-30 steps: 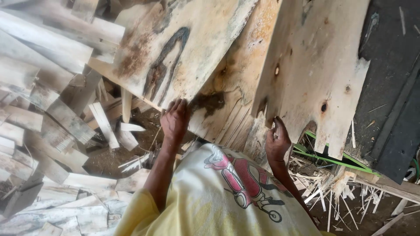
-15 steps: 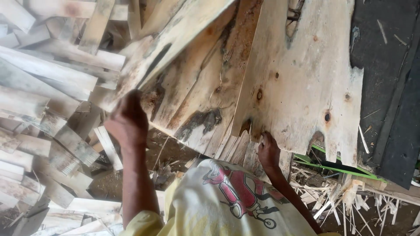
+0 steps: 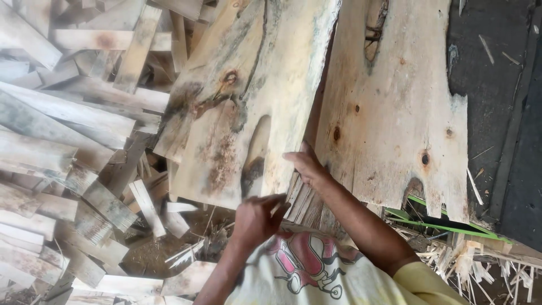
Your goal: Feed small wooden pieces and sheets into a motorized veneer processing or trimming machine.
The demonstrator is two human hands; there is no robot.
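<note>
Scrap pile at left, left hand now lower, grip clamped on the near edge of the lifted sheet, right hand moved up, fingers pressed open behind it, stack at right

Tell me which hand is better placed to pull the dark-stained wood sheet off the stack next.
Probably the left hand. Its fingers curl at the near edge of the stained sheet, though a firm grip is unclear. The right hand only lies open at that sheet's side edge, beside the pale sheet.
</note>
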